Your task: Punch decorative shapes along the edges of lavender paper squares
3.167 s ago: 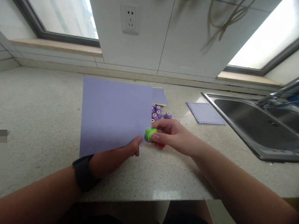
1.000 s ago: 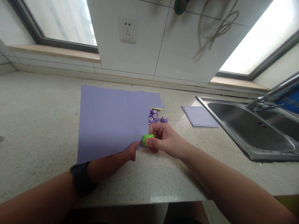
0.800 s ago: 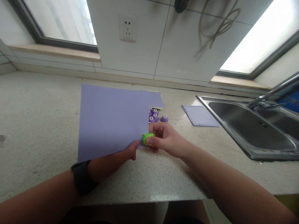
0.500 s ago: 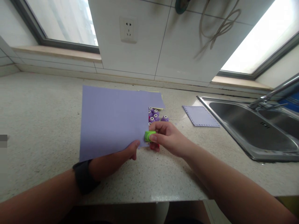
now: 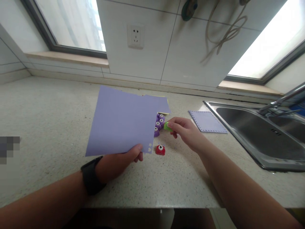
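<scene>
A large purple sheet (image 5: 124,121) is gripped at its lower edge by my left hand (image 5: 133,155), thumb on top. Two small shapes are cut out near its lower right corner. My right hand (image 5: 182,128) pinches a green craft punch (image 5: 167,126), apart from the sheet. Beside the sheet's right edge stand several purple punches (image 5: 158,124), partly hidden by it. A red punch (image 5: 160,149) rests on the counter just right of the cut corner.
More purple paper (image 5: 159,103) with a yellow edge lies behind the sheet. A smaller purple sheet with a punched border (image 5: 208,121) lies beside the steel sink (image 5: 250,130). The tiled wall has a socket (image 5: 135,36) and a hanging cord (image 5: 225,39).
My right hand has pulled the green punch off the sheet's corner, rightward and back. The cut shapes and the red punch have come into sight. The large sheet has tilted.
</scene>
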Demonstrator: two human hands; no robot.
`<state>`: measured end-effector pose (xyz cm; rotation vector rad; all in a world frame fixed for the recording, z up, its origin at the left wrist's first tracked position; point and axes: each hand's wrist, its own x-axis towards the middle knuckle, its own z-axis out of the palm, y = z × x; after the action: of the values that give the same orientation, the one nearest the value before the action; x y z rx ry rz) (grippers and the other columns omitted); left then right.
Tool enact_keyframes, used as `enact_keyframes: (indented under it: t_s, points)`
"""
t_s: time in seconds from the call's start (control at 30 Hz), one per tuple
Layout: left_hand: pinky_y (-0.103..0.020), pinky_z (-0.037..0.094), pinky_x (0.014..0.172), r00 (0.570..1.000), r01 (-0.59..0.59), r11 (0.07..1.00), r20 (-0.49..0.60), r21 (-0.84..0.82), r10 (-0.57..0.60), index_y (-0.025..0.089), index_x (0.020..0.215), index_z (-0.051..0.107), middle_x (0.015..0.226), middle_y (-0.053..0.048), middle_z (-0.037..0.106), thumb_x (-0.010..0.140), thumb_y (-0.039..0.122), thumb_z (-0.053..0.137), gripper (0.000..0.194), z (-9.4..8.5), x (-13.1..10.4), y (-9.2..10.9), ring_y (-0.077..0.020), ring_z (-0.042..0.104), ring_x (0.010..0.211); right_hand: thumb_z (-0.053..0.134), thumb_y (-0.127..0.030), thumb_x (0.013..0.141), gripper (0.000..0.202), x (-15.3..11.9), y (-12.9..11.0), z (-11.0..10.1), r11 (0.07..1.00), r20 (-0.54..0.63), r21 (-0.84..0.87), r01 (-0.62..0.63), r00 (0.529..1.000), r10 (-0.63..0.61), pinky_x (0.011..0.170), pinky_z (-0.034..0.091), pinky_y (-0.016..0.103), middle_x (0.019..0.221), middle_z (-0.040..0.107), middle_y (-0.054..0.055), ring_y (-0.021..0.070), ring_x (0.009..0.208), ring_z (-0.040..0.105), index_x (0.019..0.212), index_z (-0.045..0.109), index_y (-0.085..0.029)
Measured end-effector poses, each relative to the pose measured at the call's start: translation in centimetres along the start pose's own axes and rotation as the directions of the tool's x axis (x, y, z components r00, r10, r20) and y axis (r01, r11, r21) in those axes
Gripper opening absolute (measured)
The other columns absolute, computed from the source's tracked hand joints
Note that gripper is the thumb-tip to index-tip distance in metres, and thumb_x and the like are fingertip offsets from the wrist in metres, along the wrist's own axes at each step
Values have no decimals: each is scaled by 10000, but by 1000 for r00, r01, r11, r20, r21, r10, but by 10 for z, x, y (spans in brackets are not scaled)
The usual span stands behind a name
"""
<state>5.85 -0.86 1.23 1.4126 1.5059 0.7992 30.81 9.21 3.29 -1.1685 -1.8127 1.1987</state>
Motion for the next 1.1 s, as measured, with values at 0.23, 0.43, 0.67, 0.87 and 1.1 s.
enact_keyframes:
  t_s: [0.23,0.43,0.67,0.87,1.1]
  points:
    - [-382,462,672,998,-50,984,-36,-168,45,248,511,606,566,-42,654,724,458,610,300,-1,2,-4,-209,588,600,599,-449,957,325,-5,-4,-19,842,126,-539,29,991,47,618,386,340,728,675,31,166,646,510,857,779,-198]
    - [-319,434,540,999,-39,960,-11,-276,38,210,619,638,550,-37,659,681,364,624,166,-3,10,-3,-173,571,520,576,-402,969,287,-9,-12,-19,710,205,-702,60,971,120,633,410,338,780,725,51,174,657,578,948,776,-198]
    - [-283,418,502,999,-52,922,-20,-384,48,174,659,656,540,-39,652,729,317,691,163,-4,20,-22,-156,571,501,536,-412,993,309,-13,-16,-22,643,235,-762,85,960,151,645,415,348,809,755,55,200,687,638,1091,752,-214]
    - [-251,388,464,997,-82,839,-51,-538,65,171,851,699,598,1,628,751,322,754,189,-2,22,-25,-140,548,504,607,-357,940,231,-14,-10,-27,643,219,-759,104,971,101,604,398,354,769,737,51,213,644,623,1062,757,-231]
    - [-205,331,430,984,-145,675,-178,-724,20,194,894,641,704,27,621,734,257,750,204,-6,25,-10,-91,465,520,604,-307,961,180,-3,-2,-30,751,48,-649,121,992,-118,689,473,356,860,779,59,205,711,661,1009,763,-238]
